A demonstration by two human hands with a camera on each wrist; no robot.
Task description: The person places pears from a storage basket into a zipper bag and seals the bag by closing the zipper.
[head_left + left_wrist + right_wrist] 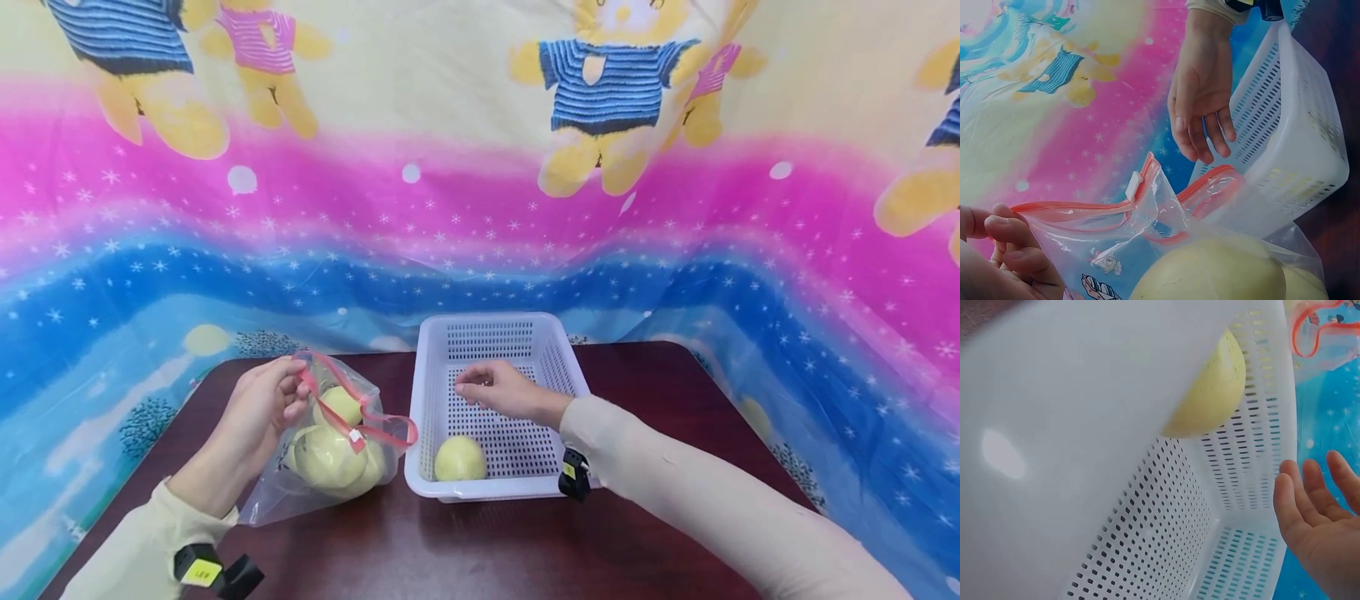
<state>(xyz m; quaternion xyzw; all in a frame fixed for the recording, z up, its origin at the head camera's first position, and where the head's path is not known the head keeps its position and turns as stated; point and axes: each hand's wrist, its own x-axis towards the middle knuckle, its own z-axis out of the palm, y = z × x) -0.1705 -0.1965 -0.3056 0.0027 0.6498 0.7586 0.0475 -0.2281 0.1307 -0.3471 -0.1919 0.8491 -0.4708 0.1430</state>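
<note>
My left hand [258,417] pinches the red-edged rim of a clear zip bag [1085,244] at its left corner. The bag's mouth gapes, and a white slider [1134,186] sits on the red zip. Several round, pale yellow-green fruits [330,454] fill the bag; I cannot tell whether they are apples or pears. My right hand [510,390] hovers over the white perforated basket [423,375], fingers loosely bent and holding nothing. One like fruit [461,458], finely speckled in the right wrist view, lies in the basket's near left corner.
Bag and basket stand side by side on a dark reddish-brown table [360,550], the bag on the left. Behind the table hangs a colourful cloth [465,208] printed with bears, and it also runs along both sides.
</note>
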